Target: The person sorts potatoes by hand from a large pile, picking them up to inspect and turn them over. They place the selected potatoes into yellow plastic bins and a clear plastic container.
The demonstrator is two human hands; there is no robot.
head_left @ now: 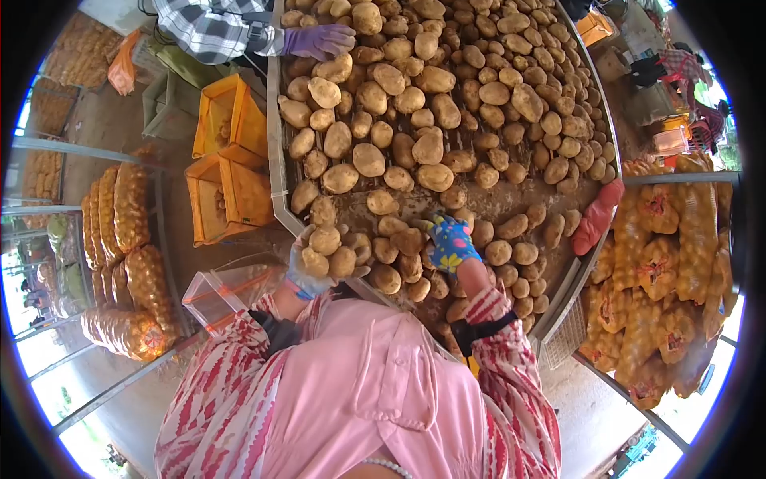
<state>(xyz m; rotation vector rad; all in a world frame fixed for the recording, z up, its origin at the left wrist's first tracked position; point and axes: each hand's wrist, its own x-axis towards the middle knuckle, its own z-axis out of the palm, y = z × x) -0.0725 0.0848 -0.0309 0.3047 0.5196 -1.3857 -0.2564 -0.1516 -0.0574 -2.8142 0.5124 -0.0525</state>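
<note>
My left hand, in a pale blue-grey glove, is cupped around several potatoes at the near left corner of the sorting table. My right hand wears a blue glove with a bright flower print. Its fingers curl leftward against a brown potato at the near edge, and the fingertips are partly hidden. Loose potatoes of mixed sizes lie between and around both hands. A thick layer of potatoes covers the far part of the table.
A co-worker's purple-gloved hand rests on potatoes at the far left. Orange crates stand left of the table, near a clear plastic box. A red bundle lies on the right rim. Filled net sacks are stacked at the right.
</note>
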